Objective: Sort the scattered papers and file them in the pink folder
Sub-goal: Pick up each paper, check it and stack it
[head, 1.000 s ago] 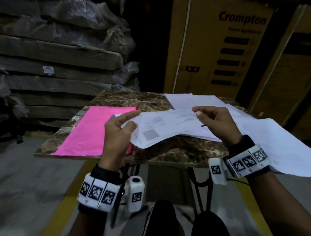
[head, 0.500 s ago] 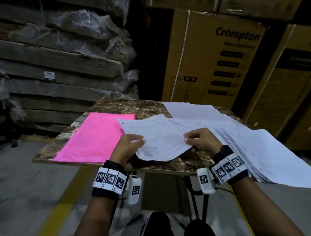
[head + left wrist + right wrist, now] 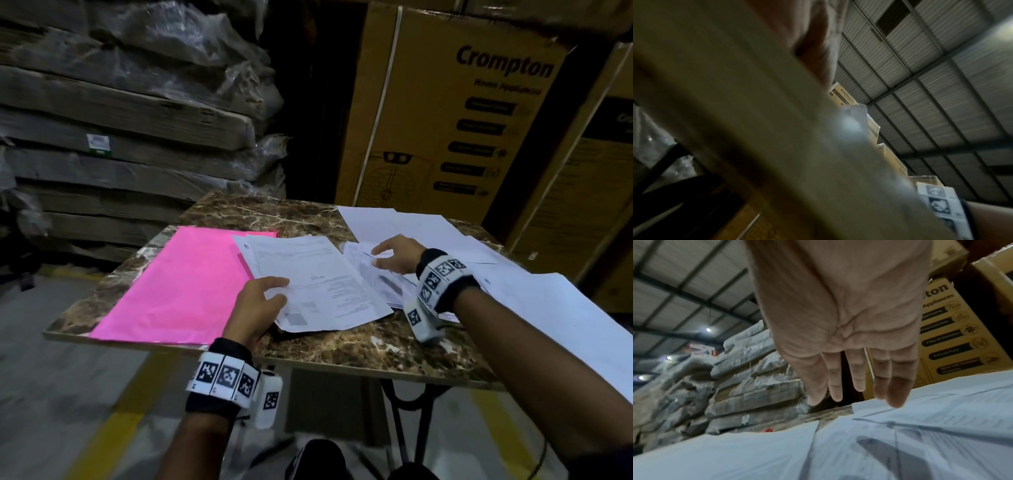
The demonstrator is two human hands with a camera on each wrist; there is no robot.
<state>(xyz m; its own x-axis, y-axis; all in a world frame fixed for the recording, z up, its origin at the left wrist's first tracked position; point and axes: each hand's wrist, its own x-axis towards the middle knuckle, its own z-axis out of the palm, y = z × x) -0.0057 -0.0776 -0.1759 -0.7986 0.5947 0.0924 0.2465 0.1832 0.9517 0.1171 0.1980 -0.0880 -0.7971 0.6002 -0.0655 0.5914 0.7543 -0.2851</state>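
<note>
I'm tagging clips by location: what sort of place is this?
Most likely a warehouse: stacked Crompton cartons, plastic-wrapped flat packs piled high, and a corrugated metal roof overhead.

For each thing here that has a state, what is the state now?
Flat pink folder: closed, lying on the marble table.
White printed sheets: gripped by the left hand at their near corner.
Scattered white papers: loose, unfiled.
Right hand: fingers straight, over the scattered papers.
</note>
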